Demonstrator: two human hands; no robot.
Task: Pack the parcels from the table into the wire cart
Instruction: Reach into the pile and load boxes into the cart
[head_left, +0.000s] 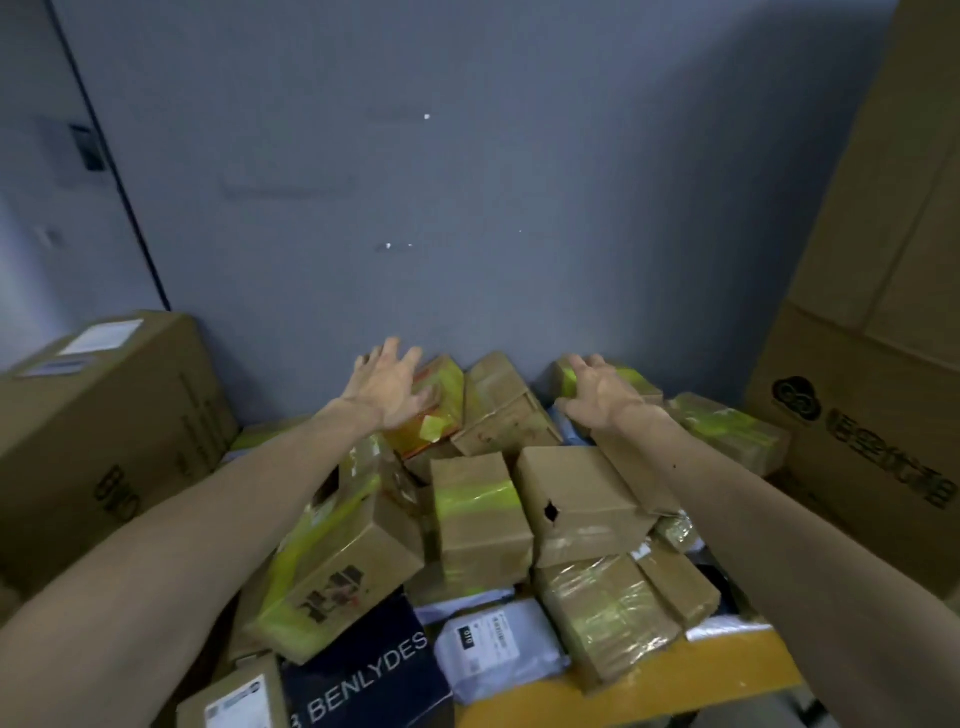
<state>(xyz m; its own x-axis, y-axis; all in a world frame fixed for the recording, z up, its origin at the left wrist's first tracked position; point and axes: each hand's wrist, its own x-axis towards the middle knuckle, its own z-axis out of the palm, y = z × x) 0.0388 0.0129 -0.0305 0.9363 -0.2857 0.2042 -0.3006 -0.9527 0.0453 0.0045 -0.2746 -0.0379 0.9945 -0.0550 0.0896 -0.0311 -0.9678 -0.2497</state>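
We see the heap of parcels (483, 499) piled against the grey wall (467, 182) on the yellow table (675, 680); the wire cart is out of view. Large cartons (98, 431) flank the heap, outside both hands. The left hand (387, 387) reaches to the back row, fingers spread, held over or on an orange-and-yellow taped box (439, 402); whether it touches, we cannot tell. The right hand (597, 389), fingers also spread, lies over a yellow-taped box (631, 379) at the wall. Between the two sets of fingers sits a plain taped carton (501, 405). We judge these small cartons light and stiff, with slick tape, one holed; best clasped by opposite side faces. The soft mailers (498, 647) nearest the elbows will sag and need support from below.
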